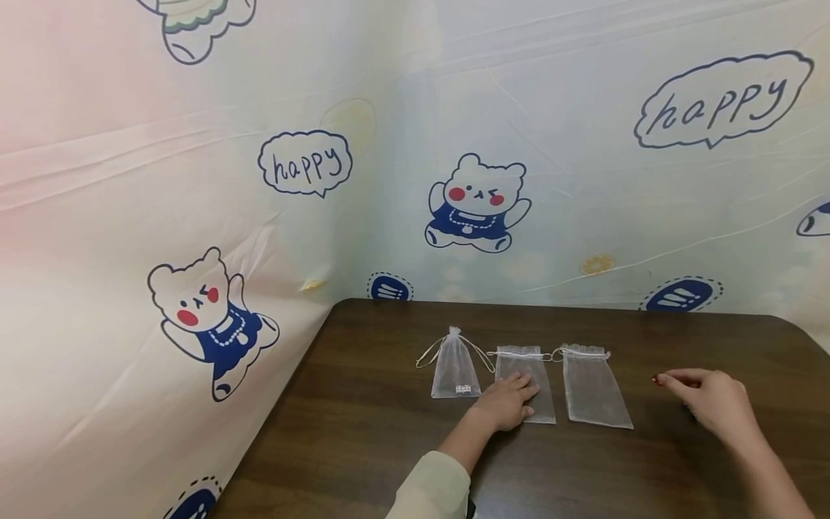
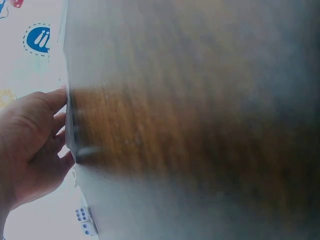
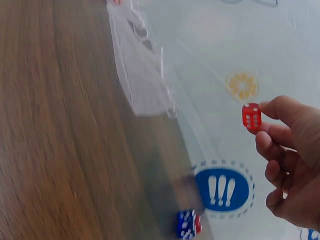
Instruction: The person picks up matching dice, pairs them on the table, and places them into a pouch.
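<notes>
My right hand (image 1: 713, 400) pinches a red die (image 3: 251, 116) with white pips between thumb and index finger, to the right of the bags. My left hand (image 1: 508, 402) rests with fingers spread on the lower part of the middle sheer white drawstring bag (image 1: 543, 407), which lies flat. Left of it, a similar drawstring bag (image 1: 449, 367) has its neck drawn together and white dice (image 1: 463, 389) inside. A third flat bag (image 1: 593, 389) lies between the middle bag and my right hand. Blue dice (image 3: 186, 224) sit on the table under my right hand, with a red die (image 3: 198, 225) beside them.
The dark wooden table (image 1: 363, 432) carries all of this. Behind it and along its left side hangs a pale cloth (image 1: 389, 180) printed with cartoon bears and "happy" bubbles. White cords (image 1: 556, 355) at the necks of the middle and right bags come close together.
</notes>
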